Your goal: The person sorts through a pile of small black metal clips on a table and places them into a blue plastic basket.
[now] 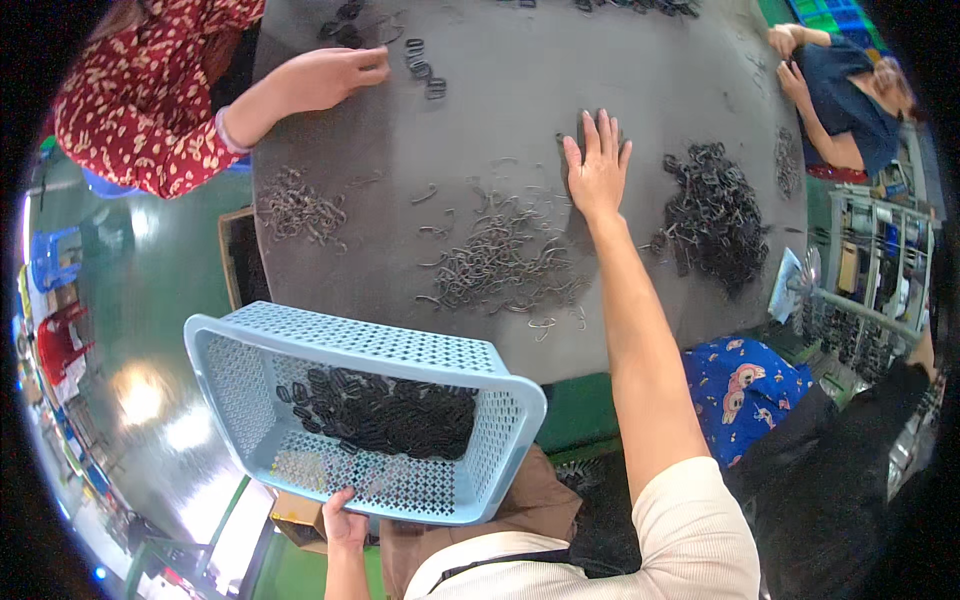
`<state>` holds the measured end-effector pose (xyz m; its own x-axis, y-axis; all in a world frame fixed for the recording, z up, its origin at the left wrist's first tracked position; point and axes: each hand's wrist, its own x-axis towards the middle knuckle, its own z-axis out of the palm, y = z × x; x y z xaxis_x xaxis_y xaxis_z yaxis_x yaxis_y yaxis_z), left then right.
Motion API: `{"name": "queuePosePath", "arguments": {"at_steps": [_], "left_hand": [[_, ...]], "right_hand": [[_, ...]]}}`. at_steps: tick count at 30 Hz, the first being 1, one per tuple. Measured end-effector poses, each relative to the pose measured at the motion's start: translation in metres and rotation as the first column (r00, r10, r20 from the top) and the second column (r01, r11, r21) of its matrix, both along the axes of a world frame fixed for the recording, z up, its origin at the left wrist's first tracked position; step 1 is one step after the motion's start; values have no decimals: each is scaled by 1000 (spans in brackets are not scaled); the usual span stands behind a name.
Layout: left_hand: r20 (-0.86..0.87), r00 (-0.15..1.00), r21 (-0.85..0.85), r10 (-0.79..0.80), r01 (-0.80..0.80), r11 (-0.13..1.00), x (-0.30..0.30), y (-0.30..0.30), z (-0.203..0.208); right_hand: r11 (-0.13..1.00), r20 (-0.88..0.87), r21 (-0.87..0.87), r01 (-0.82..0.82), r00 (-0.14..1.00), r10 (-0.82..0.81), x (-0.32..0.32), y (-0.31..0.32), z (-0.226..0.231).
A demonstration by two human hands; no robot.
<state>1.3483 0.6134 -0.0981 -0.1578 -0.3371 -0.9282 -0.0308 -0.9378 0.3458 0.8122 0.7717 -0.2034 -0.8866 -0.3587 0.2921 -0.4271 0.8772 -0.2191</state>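
My left hand grips the near rim of a light blue perforated plastic basket, which tilts at the table's near edge. Inside it lie many small black oval pieces, like buckles, and some pale translucent bits. My right hand reaches far forward, palm down on the grey table, its fingers spread. A little dark material shows beside those fingers; what lies beneath the palm is hidden. Between basket and right hand spreads a loose pile of bent metal wire hooks.
A heap of black pieces lies right of my forearm. Another wire pile sits at the left edge. A co-worker's hand is near several black buckles; another person works at far right. Blue patterned cloth is below.
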Motion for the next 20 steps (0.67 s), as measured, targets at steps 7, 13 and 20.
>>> {"name": "queuePosePath", "arguments": {"at_steps": [7, 13, 20], "left_hand": [[32, 973, -65, 228, -225, 972, 58, 22, -25], [-61, 936, -122, 346, -351, 929, 73, 26, -23], [-2, 793, -170, 609, -600, 781, 108, 45, -33]], "right_hand": [[739, 179, -119, -663, 717, 673, 86, -25, 9], [667, 100, -123, -735, 659, 745, 72, -68, 25], [392, 364, 94, -915, 398, 842, 123, -71, 17]]}}
